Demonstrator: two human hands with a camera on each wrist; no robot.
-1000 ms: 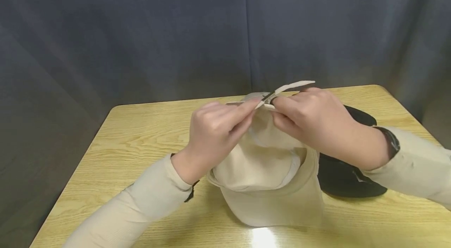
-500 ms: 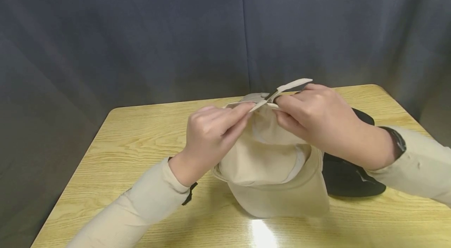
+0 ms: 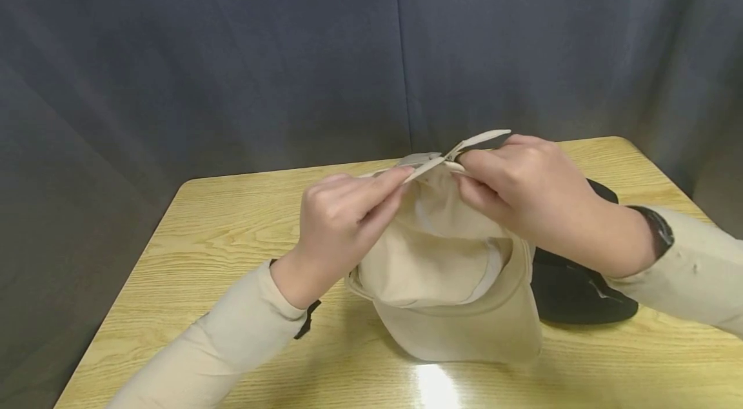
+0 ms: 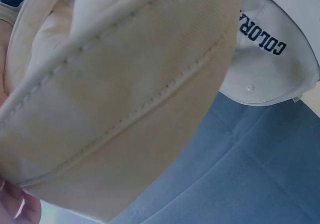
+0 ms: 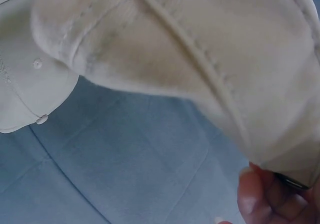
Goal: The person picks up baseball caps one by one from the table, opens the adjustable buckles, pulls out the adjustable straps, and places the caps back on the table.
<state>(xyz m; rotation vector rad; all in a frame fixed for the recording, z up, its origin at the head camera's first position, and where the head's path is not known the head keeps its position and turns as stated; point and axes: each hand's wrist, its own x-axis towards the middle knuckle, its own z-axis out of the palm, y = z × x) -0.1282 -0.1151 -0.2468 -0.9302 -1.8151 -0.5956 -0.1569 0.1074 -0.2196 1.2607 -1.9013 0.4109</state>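
Observation:
A cream cap (image 3: 424, 267) stands on the table, its brim (image 3: 464, 335) toward the near edge. At its top, my left hand (image 3: 339, 222) pinches one part of a cream strap (image 3: 429, 167) between thumb and forefinger. My right hand (image 3: 542, 202) grips the other side by a small metal buckle (image 3: 450, 158); the strap's free end (image 3: 490, 136) sticks out up and to the right. Cream cloth (image 4: 115, 93) fills much of the left wrist view, and fingers (image 5: 252, 199) hold its edge beside a dark metal piece (image 5: 291, 181) in the right wrist view.
A black cap-like item (image 3: 580, 289) lies right of the cream cap, partly under my right forearm. The wooden table (image 3: 215, 235) ends before a dark curtain (image 3: 261, 60). Another pale cap with dark lettering (image 4: 270, 43) shows in the left wrist view.
My left hand has shifted slightly left, drawing the strap along, and less of the dark buckle part shows. The cap has moved slightly right and up in view.

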